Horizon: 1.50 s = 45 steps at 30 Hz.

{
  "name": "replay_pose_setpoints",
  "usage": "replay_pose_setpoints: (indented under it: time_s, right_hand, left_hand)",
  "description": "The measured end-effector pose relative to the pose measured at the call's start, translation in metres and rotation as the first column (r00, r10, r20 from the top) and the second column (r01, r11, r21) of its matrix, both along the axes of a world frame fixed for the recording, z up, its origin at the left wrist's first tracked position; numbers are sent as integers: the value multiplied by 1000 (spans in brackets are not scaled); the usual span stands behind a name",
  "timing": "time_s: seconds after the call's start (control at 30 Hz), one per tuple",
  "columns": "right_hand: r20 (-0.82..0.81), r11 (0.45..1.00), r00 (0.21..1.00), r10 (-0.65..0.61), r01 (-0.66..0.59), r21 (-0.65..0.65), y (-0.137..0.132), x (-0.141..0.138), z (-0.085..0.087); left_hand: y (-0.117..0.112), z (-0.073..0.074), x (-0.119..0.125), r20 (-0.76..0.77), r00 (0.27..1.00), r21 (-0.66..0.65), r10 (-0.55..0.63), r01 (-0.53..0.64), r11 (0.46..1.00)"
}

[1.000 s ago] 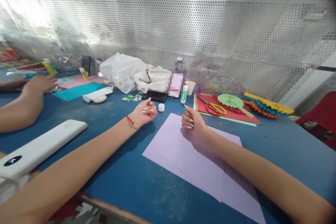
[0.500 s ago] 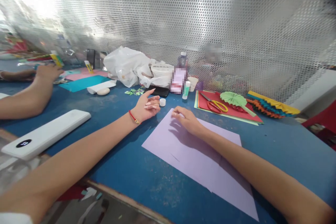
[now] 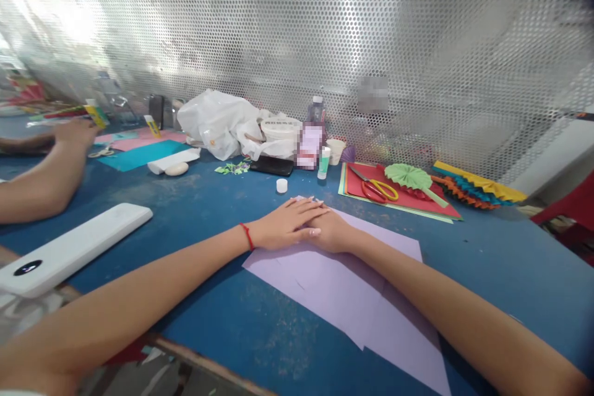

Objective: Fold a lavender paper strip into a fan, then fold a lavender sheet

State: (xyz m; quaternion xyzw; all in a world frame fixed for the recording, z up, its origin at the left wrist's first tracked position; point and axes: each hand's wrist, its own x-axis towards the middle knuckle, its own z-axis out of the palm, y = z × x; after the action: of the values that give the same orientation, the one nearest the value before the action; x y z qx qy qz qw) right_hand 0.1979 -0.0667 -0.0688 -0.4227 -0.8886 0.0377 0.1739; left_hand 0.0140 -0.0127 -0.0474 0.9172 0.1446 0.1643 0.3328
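Observation:
My left hand (image 3: 288, 224), with a red string bracelet (image 3: 247, 236) at the wrist, lies flat across my right hand (image 3: 333, 232). Both rest along the far edge of the lilac paper sheets (image 3: 338, 284), and they press on the paper. The fingers of my right hand are partly hidden beneath my left hand. Neither hand holds any object. A small white bottle cap (image 3: 281, 185) stands on the blue table (image 3: 223, 315) just beyond my left fingers.
A co-worker's forearm (image 3: 44, 189) lies at the left, past a white power bank (image 3: 69, 249). Red card with orange-handled scissors (image 3: 374, 190) and a green paper fan (image 3: 408, 176) lie at the right. A white plastic bag (image 3: 216, 125) sits against a perforated metal screen (image 3: 297, 37).
My hands have come together, with my left hand now lying over my right. Both are flat on the paper's far edge. The view has shifted slightly.

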Motion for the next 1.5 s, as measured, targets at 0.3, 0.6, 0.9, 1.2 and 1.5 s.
replay_pose_setpoints:
  time_s: [0.3, 0.6, 0.9, 1.2, 1.5]
  right_hand:
    - [-28, 999, 999, 19, -20, -43, 2, 1, -5]
    - [18, 1000, 1000, -5, 6, -20, 14, 9, 3]
    - [-70, 996, 994, 89, -91, -19, 30, 36, 3]
    - [-85, 998, 995, 58, -55, 32, 29, 43, 2]
    - [3, 990, 996, -91, 90, 112, 27, 45, 8]
  left_hand:
    - [-1, 3, -5, -216, 976, 241, -36, 89, 966]
    - [3, 7, -4, -226, 974, 358, -4, 87, 930]
    - [8, 2, -7, -242, 969, 404, 50, 54, 913]
    - [4, 3, -7, -211, 977, 453, 18, 81, 888]
    - [5, -1, -9, -203, 976, 420, 81, 12, 907]
